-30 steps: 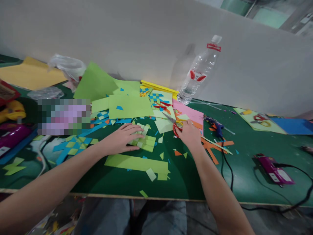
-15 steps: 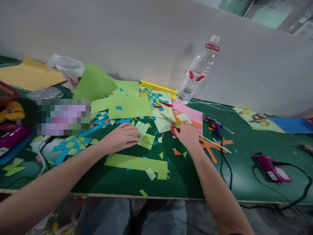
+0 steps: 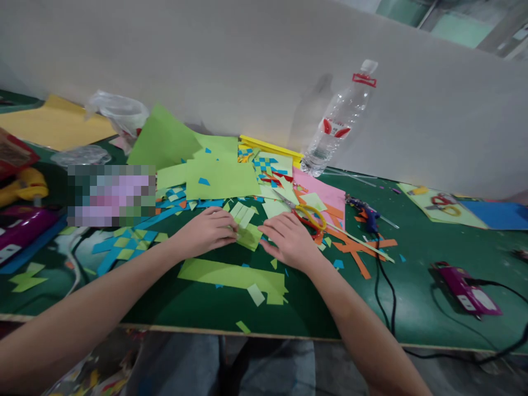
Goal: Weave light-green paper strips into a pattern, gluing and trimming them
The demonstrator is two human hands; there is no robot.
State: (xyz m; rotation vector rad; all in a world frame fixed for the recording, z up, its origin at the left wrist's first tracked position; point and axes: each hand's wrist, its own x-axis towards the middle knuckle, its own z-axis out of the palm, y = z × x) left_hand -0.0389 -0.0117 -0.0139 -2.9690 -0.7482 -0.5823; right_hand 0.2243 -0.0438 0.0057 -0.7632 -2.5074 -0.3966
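My left hand (image 3: 206, 232) has its fingers curled on a small bundle of light green paper strips (image 3: 246, 231) at the middle of the green table (image 3: 412, 286). Just right of the strips my right hand (image 3: 289, 241) lies flat, fingers stretched out and reaching toward the bundle's right edge, holding nothing. Red-and-yellow scissors (image 3: 307, 215) rest on the table behind my right hand. A long light green strip (image 3: 231, 275) lies in front of both hands.
Green sheets (image 3: 214, 176), pink paper (image 3: 322, 192) and woven blue-green pieces (image 3: 124, 245) crowd the back left. A plastic bottle (image 3: 340, 124) leans on the white wall. Orange strips (image 3: 355, 247), a blue glue gun (image 3: 367, 214) and a purple glue gun (image 3: 466, 286) with black cables lie right.
My right hand let go of the scissors, which now lie on the table, and moved left to the strips. My left hand stayed on the bundle, gathering it slightly.
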